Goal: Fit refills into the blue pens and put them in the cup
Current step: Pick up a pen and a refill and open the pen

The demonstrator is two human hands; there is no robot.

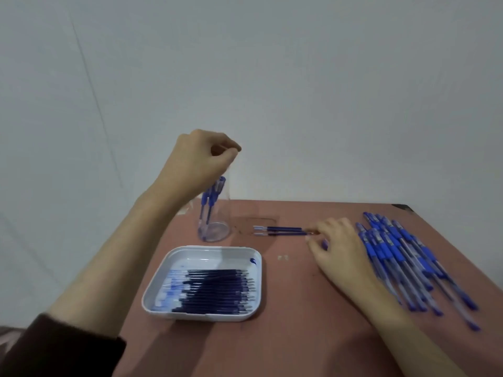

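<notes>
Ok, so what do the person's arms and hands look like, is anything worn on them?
The left hand and right hand are bare, with no gloves, rings or watch that I can see. The left arm wears a dark brownish sleeve pushed up near the elbow; the right forearm is uncovered as far as the picture shows.

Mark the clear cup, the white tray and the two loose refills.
clear cup [215, 232]: head view, on its round base.
white tray [217, 257]: head view, bare inner floor.
two loose refills [284, 229]: head view, upper refill's dark shaft.
</notes>
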